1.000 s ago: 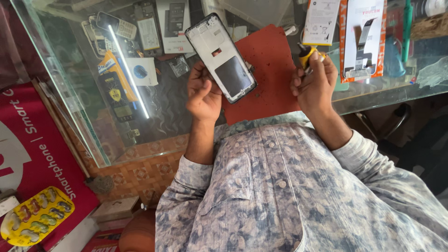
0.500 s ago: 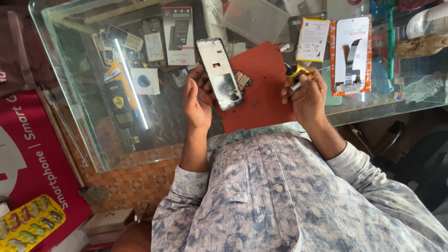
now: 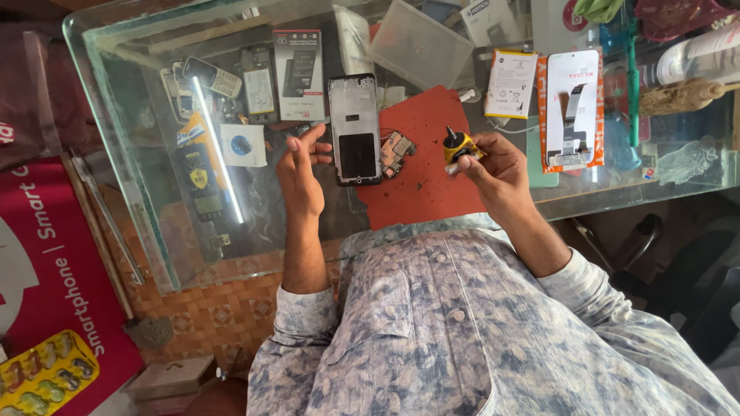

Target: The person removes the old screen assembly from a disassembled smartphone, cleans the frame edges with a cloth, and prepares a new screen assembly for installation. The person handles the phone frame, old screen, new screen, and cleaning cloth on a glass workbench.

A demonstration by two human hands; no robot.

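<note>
The left hand (image 3: 302, 166) is open, with the fingers spread a little, and its fingertips touch the left side of a phone frame (image 3: 354, 129). The frame lies flat on the glass counter (image 3: 154, 115), partly on the left edge of a red mat (image 3: 420, 192). Just beside the frame, on the mat, lies a small circuit board (image 3: 396, 149). The right hand (image 3: 493, 166) is closed around a yellow and black screwdriver (image 3: 459, 144) and holds it over the mat, near the board. Behind the mat, toward the far edge of the counter, stand a clear plastic box (image 3: 420, 45) and some packages (image 3: 572, 108).
</note>
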